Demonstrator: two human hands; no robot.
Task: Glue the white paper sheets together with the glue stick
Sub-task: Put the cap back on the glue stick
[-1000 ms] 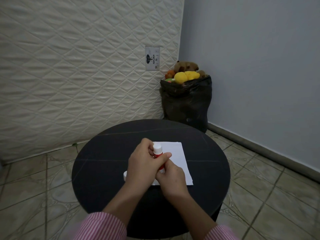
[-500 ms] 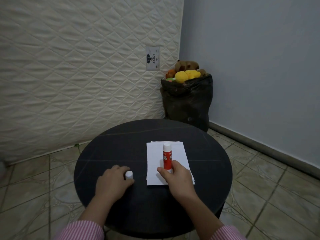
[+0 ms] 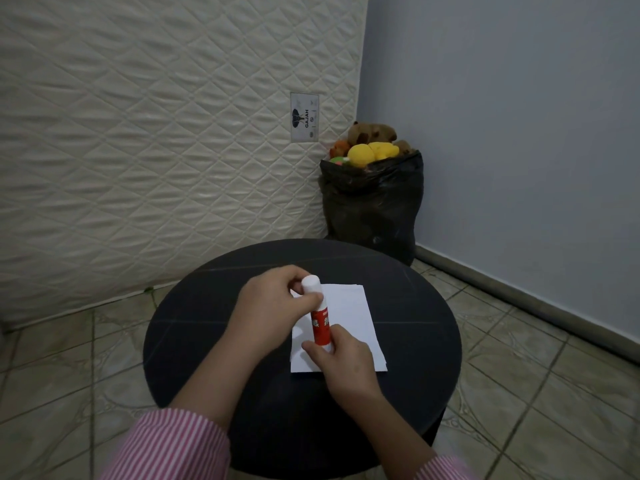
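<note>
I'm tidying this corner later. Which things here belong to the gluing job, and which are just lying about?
Gluing job:
glue stick, gripped by the left hand and right hand
white paper sheets
round black table

Lying about:
black bag of plush toys
mattress against the wall

Round black table (image 3: pixel 194 341) on tiled floor (image 3: pixel 52 358), stack of white paper sheets (image 3: pixel 349 306) lying flat on it

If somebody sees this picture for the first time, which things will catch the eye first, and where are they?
The red-and-white glue stick at the centre: the left hand grips its white cap and the right hand holds its base, above the white paper sheets on the round black table. Next, the black bag of plush toys in the far corner.
</note>
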